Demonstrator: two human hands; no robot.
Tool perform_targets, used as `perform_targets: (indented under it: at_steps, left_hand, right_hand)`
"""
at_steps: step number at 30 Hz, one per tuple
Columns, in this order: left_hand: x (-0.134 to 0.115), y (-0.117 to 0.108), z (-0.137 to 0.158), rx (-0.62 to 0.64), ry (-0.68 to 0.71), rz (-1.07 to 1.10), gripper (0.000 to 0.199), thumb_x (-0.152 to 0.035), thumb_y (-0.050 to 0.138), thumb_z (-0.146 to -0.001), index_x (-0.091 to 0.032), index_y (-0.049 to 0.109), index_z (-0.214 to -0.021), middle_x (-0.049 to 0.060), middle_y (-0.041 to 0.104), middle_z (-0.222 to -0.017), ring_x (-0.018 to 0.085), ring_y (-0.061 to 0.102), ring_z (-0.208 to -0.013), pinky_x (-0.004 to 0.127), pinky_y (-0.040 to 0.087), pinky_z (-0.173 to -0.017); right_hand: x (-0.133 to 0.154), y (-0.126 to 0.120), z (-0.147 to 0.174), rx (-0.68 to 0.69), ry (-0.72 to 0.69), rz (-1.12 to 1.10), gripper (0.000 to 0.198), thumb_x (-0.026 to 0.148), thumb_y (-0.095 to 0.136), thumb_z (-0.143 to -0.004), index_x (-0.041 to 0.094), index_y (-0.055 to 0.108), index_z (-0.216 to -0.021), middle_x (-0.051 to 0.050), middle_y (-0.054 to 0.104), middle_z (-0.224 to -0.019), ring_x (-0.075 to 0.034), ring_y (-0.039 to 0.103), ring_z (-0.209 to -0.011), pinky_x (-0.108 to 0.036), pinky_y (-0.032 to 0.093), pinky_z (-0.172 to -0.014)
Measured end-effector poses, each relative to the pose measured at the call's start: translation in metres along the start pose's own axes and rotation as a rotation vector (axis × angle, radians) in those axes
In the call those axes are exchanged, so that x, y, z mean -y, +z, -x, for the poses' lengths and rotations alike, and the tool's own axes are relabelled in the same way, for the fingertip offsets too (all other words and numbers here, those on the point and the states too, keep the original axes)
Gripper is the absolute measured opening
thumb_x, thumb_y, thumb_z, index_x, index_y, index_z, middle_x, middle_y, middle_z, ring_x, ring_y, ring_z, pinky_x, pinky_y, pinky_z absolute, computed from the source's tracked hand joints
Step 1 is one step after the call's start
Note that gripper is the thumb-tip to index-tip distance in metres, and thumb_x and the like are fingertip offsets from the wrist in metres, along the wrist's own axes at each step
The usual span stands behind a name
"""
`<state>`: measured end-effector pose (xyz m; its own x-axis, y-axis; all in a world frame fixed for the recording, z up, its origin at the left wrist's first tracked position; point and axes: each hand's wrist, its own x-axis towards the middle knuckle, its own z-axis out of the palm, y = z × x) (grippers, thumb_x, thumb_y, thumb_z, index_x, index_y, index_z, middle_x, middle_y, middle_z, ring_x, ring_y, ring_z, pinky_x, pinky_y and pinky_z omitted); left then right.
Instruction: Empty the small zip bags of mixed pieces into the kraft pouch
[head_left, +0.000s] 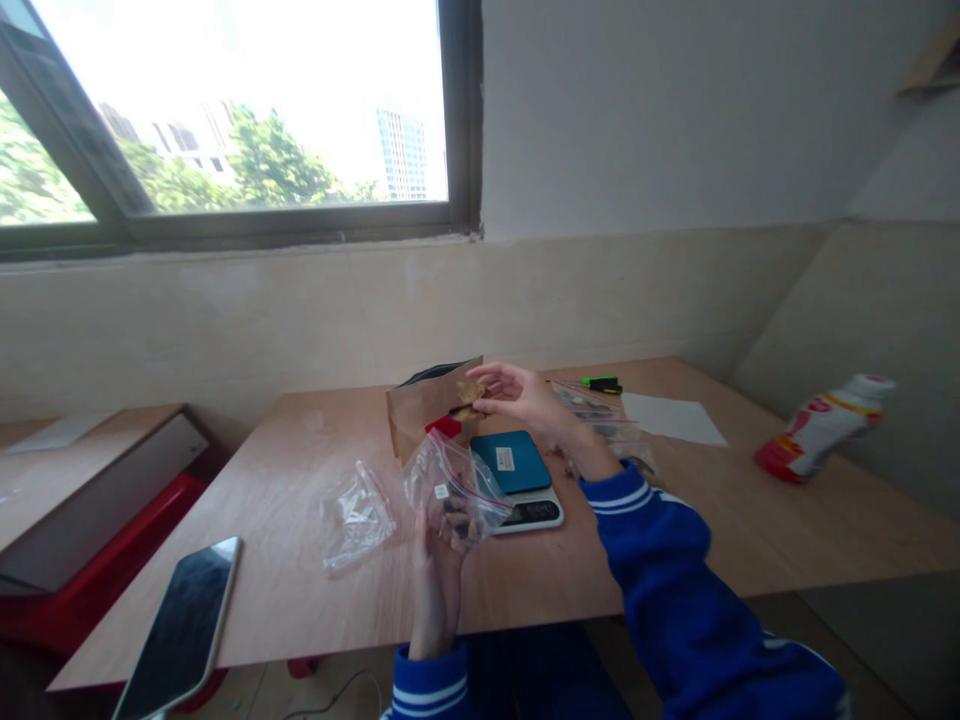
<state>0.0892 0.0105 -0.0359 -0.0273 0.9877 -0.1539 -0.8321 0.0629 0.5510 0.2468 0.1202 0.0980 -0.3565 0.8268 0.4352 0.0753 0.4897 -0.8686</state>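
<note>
My left hand (439, 560) holds up a clear zip bag (442, 470) with dried brown pieces (456, 522) in its bottom and a small white label on it. My right hand (517, 395) is closed on a pale brown dried piece (471, 392), above and behind the bag. Just below that piece is a red object (444, 428), partly hidden, in front of a brown paper bag (412, 420). To the right of the zip bag lies a kitchen scale (534, 470) with a blue top; the zip bag overlaps its left front.
Another clear plastic bag (352, 520) lies to the left, with a phone (184, 620) at the near left edge. More zip bags (592, 405), green and black markers (601, 383), white paper (675, 418) and a red-white bottle (821, 430) are on the right.
</note>
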Motion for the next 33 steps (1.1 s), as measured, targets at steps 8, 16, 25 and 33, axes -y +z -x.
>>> perform_targets:
  at_steps: [8,16,25,33]
  left_hand:
    - [-0.001,-0.004,-0.001,-0.008,0.001,-0.025,0.042,-0.041,0.059,-0.083,-0.027,0.059,-0.123,0.006,0.067,-0.109,0.019,0.063,-0.096,0.039,0.049,-0.088]
    - [-0.008,-0.005,0.001,-0.008,0.020,-0.040,0.037,-0.042,0.063,-0.080,-0.024,0.066,-0.112,0.006,0.068,-0.103,0.018,0.064,-0.090,0.037,0.048,-0.090]
    - [-0.007,-0.005,0.000,0.017,0.004,-0.047,0.035,-0.041,0.059,-0.083,-0.024,0.064,-0.114,0.006,0.067,-0.108,0.017,0.063,-0.090,0.035,0.049,-0.085]
    - [-0.008,-0.006,0.001,0.003,0.002,-0.056,0.040,-0.041,0.061,-0.082,-0.024,0.063,-0.118,0.006,0.068,-0.104,0.017,0.064,-0.087,0.034,0.050,-0.082]
  right_hand:
    - [-0.004,0.005,-0.070,-0.049,-0.233,0.334,0.027,0.016,0.065,-0.076,0.017,0.062,-0.103,-0.005,0.068,-0.101,-0.016,0.064,-0.088,-0.028,0.052,-0.076]
    - [-0.023,0.011,-0.077,0.082,-0.321,0.458,0.020,0.010,0.056,-0.080,0.015,0.067,-0.096,-0.005,0.070,-0.099,-0.016,0.064,-0.091,-0.027,0.049,-0.079]
    - [-0.027,0.009,-0.063,0.124,-0.348,0.537,0.020,0.021,0.051,-0.090,0.018,0.069,-0.099,-0.005,0.071,-0.102,-0.017,0.065,-0.095,-0.029,0.047,-0.085]
    - [-0.026,0.020,-0.048,0.192,-0.328,0.811,0.030,0.028,0.045,-0.094,0.012,0.068,-0.082,-0.013,0.070,-0.085,-0.022,0.063,-0.083,-0.033,0.045,-0.079]
